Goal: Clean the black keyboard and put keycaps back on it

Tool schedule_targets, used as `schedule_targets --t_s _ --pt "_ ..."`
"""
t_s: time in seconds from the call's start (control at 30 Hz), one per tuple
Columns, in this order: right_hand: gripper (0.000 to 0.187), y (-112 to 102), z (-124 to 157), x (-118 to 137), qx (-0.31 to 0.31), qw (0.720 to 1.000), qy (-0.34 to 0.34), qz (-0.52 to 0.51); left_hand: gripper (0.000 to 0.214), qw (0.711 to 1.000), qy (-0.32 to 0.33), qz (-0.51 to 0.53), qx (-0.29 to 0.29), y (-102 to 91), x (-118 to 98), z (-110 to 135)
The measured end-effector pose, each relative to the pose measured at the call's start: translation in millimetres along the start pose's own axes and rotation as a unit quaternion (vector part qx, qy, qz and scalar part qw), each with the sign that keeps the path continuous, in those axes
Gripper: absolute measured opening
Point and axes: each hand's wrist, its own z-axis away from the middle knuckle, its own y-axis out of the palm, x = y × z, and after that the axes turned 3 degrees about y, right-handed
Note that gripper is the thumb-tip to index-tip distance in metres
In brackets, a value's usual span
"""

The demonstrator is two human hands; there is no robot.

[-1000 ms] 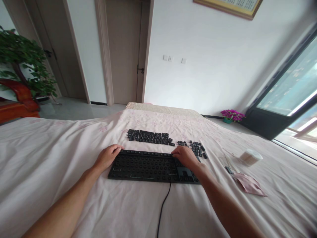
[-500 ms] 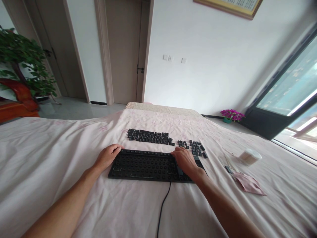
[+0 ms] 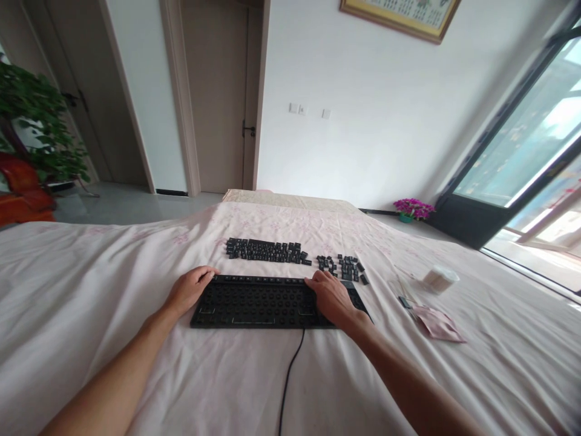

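Observation:
A black keyboard [image 3: 258, 301] with its keycaps removed lies on a pale pink bedsheet [image 3: 91, 284]. Its black cable [image 3: 289, 375] runs toward me. My left hand [image 3: 188, 289] rests at the keyboard's left end, fingers touching the top-left corner. My right hand [image 3: 332, 297] lies flat over the keyboard's right part, covering it. Beyond the keyboard, loose black keycaps are laid out in rows [image 3: 265, 250], with a smaller scattered group [image 3: 342, 267] to their right.
A white round container [image 3: 439, 279], a small dark object [image 3: 405, 301] and a pink cloth or packet [image 3: 436, 323] lie to the right. A potted plant [image 3: 34, 115], doors, a wall and a glass door [image 3: 521, 157] surround the bed. Purple flowers [image 3: 413, 209] stand by the wall.
My right hand slid from the keyboard's far edge back over its right part. The view shifted slightly right and down. My left hand stayed put.

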Motion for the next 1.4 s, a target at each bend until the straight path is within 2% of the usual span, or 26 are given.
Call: schedule_targets --t_s 0.07,0.13,0.23,0.3,0.37,0.43,0.53,0.63,0.77,1.07,1.4 --pt "0.045 3 3 -15 -0.025 0.997 0.031 -0.069 0.036 1.000 -0.001 -0.003 0.001 0.4 1 0" --pt "0.046 7 6 -36 -0.076 0.984 0.095 -0.129 0.036 1.000 -0.002 -0.007 0.000 1.2 2 0" --pt "0.043 13 12 -73 -0.155 0.953 0.202 -0.164 0.037 1.000 -0.002 -0.015 -0.005 2.7 3 -1" --pt "0.041 20 17 -96 -0.178 0.934 0.260 -0.170 0.037 1.000 -0.001 -0.023 -0.007 3.9 4 -1" --pt "0.040 29 21 -115 -0.192 0.919 0.289 -0.188 0.037 1.000 -0.004 -0.029 -0.005 5.2 6 -3" --pt "0.040 40 24 -125 -0.185 0.912 0.285 -0.231 0.038 1.000 -0.012 -0.026 0.000 6.7 7 -4" --pt "0.039 53 27 -131 -0.162 0.902 0.278 -0.289 0.042 1.000 -0.022 -0.013 0.008 8.7 7 -2" --pt "0.039 59 28 -130 -0.156 0.900 0.274 -0.301 0.044 1.000 -0.031 -0.002 -0.001 9.4 4 3" --pt "0.040 60 29 -131 -0.157 0.901 0.261 -0.310 0.044 0.999 -0.044 -0.007 -0.023 9.5 -3 7" --pt "0.042 59 32 -130 -0.171 0.885 0.272 -0.337 0.044 0.996 -0.059 -0.052 -0.036 12.4 -1 2" --pt "0.042 59 35 -132 -0.168 0.880 0.266 -0.355 0.046 0.992 -0.092 -0.072 -0.046 9.1 -13 7"
